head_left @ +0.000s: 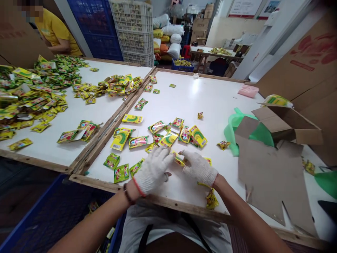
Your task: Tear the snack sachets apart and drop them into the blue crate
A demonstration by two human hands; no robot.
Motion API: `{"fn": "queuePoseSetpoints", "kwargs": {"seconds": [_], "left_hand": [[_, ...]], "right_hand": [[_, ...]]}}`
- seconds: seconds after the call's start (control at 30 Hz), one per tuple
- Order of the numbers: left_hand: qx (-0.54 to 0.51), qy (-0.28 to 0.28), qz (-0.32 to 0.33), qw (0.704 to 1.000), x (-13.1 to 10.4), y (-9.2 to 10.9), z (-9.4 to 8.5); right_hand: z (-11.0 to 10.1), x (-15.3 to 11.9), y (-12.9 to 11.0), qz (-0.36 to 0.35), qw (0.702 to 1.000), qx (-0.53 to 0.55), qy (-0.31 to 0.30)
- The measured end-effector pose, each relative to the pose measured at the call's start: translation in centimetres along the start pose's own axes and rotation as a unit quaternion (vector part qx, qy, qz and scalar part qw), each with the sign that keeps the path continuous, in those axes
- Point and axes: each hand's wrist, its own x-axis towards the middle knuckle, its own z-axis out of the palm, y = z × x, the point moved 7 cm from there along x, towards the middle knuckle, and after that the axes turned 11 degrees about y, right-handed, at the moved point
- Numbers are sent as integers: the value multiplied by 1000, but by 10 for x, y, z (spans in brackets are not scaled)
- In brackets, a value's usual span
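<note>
My left hand (155,168), in a white knitted glove with bare thumb tip, hovers low over the white table with fingers stretched out. My gloved right hand (198,167) has its fingers on a small yellow carton (179,160), partly hidden by them, lying between both hands. Beyond the hands lies a loose cluster of banana-printed yellow cartons (198,136) and red-and-green printed cartons (139,141). Green candy sachets (121,173) are left of my left hand. A crumpled yellow sachet (211,199) lies by the table edge below my right wrist.
Wooden strips (105,130) border and divide the tabletop. Heaps of yellow sachets (118,85) and green sachets (65,70) cover the left table, near a person in a yellow shirt (56,31). At right are a green scoop (233,131), flattened cardboard (265,172) and an open box (292,123).
</note>
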Motion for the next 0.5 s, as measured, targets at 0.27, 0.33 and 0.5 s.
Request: {"fn": "queuePoseSetpoints", "kwargs": {"seconds": [0.27,0.33,0.5], "left_hand": [[-251,50,-238,937,-14,-26,40],[-361,52,-333,869,-29,-31,49],[-538,32,-405,739,-45,-18,71]], "right_hand": [[1,-38,21,188,862,452,129],[13,-46,23,216,828,495,152],[31,-58,12,235,817,496,178]]}}
